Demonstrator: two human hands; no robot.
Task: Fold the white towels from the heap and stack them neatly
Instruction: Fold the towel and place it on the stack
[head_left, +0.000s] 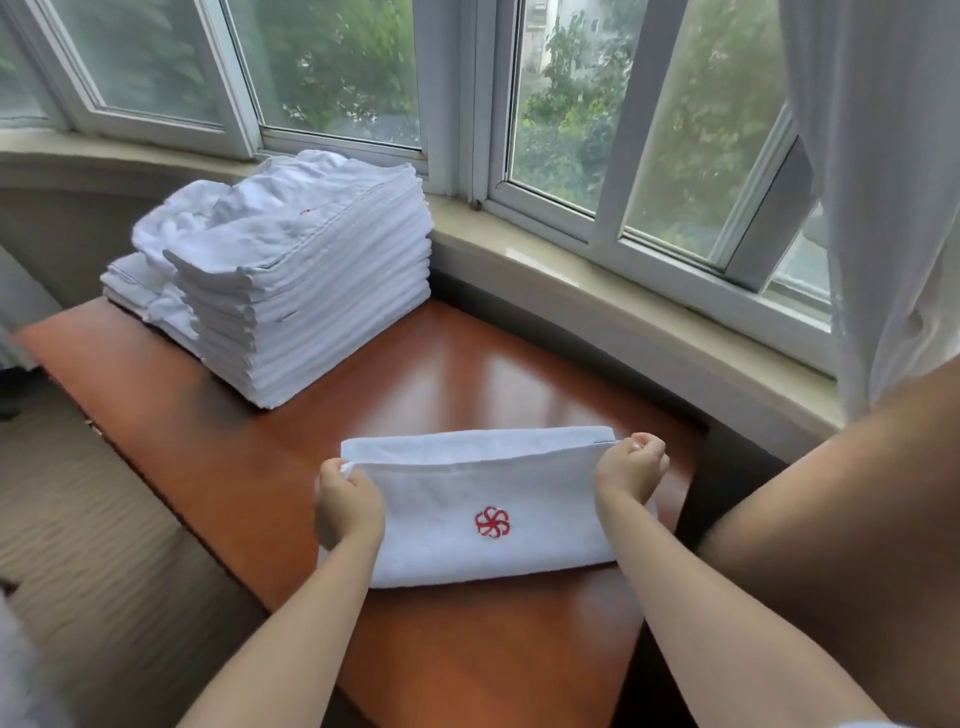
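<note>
White towel (483, 514) between both hands

My left hand (347, 506) covers the towel's (488, 512) corner at nine o'clock, and my right hand (631, 467) hides its corner at three. I cannot see my fingertips; they curl under the cloth edge. The stack (311, 291) at eleven o'clock hides its own far side and the bench (467, 364) beneath it. The loose towels (171, 228) behind it are blurred. The bench runs out of view at six o'clock. The curtain (883, 182) at two o'clock is cut by the edge.
</note>
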